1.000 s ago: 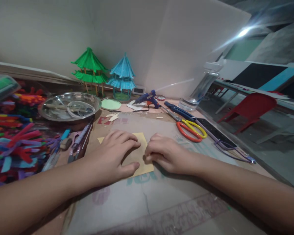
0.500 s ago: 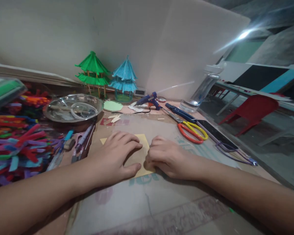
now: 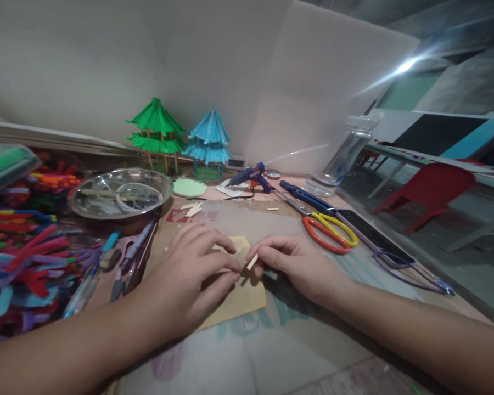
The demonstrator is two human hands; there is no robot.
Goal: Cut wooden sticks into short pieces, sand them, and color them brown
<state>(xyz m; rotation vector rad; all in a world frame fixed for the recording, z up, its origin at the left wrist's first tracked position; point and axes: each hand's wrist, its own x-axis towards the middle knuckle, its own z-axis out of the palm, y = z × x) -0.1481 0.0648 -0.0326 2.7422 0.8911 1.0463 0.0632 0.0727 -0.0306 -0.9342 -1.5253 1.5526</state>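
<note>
A yellow sheet of paper (image 3: 247, 299) lies on the covered worktop. Above its right side, my right hand (image 3: 300, 263) pinches a short pale stick (image 3: 252, 261) between thumb and fingers, its lower end tilted towards my left hand. Over the paper's left part rests my left hand (image 3: 201, 269), fingers curved and apart, with the thumb and index tips near the stick; I see nothing held in it. Several similar short sticks (image 3: 192, 209) lie behind my left hand, and a lone stick (image 3: 273, 209) lies further right.
Green (image 3: 156, 134) and blue (image 3: 211, 145) tiered-roof models stand at the back beside a glue gun (image 3: 251, 178). Scissors (image 3: 327, 233), a black phone (image 3: 364, 233) and a clear bottle (image 3: 340, 159) are right. A metal dish (image 3: 121, 214) and colourful pipe cleaners (image 3: 28, 269) sit left.
My right hand has turned and lifted a little, and the stick now shows in its pinch. The fingers and thumb of my left hand have drawn closer together.
</note>
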